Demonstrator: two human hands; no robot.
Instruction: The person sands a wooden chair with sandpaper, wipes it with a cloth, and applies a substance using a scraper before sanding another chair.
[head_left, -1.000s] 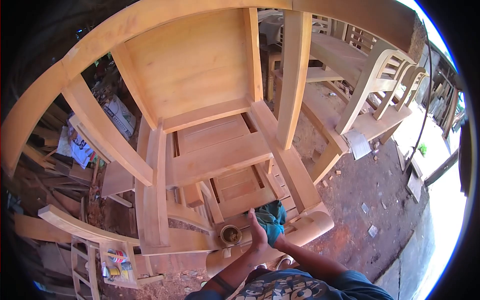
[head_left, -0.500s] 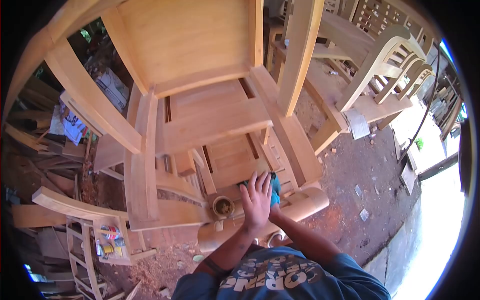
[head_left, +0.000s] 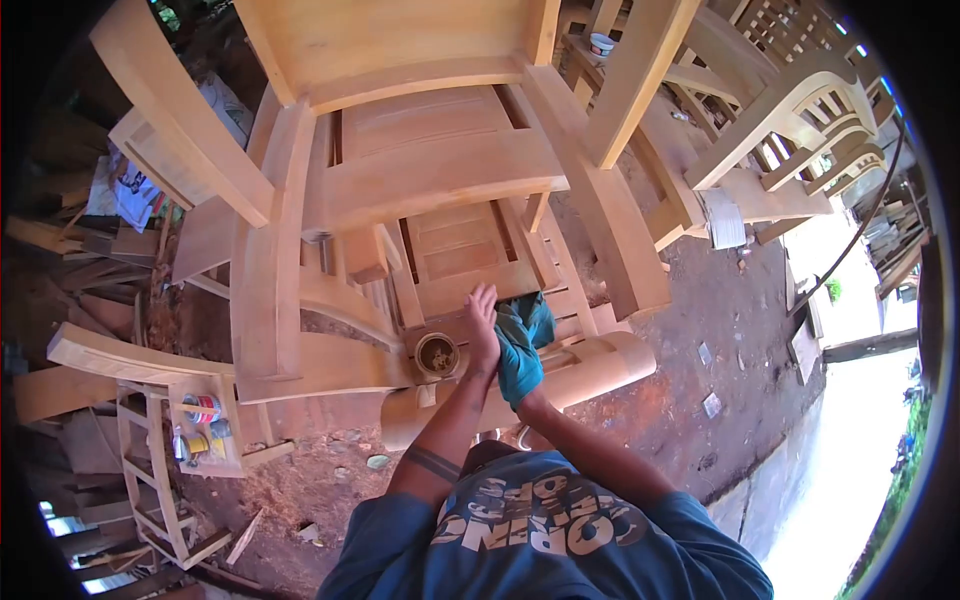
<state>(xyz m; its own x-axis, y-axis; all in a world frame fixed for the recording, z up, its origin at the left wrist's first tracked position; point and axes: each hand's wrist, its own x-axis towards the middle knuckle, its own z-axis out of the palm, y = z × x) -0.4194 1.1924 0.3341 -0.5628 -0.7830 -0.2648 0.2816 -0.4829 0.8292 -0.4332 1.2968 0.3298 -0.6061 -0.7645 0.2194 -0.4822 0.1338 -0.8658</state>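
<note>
My left hand [head_left: 483, 318] is bare, its fingers stretched out against the near side of the teal cloth. Teal cloth or a loose glove [head_left: 520, 345] covers my right hand [head_left: 519, 372], so its fingers are hidden. Both hands are side by side over the lower front of a large wooden chair frame [head_left: 440, 190], near its slats. A round container [head_left: 437, 355] with brownish contents stands just left of my left wrist. Below the hands lies a thick rounded wooden rail [head_left: 600, 372].
At the lower left, a small wooden stand [head_left: 222, 455] holds cans. Curved wooden chair backs [head_left: 790, 120] are at the upper right, with a white tub [head_left: 601, 45] nearby. Wood scraps lie at the left; shavings are on the dirt floor [head_left: 290, 500].
My left hand has moved up and left off the teal-covered right hand, leaving more cloth visible. The view has shifted, so the chair frame appears higher.
</note>
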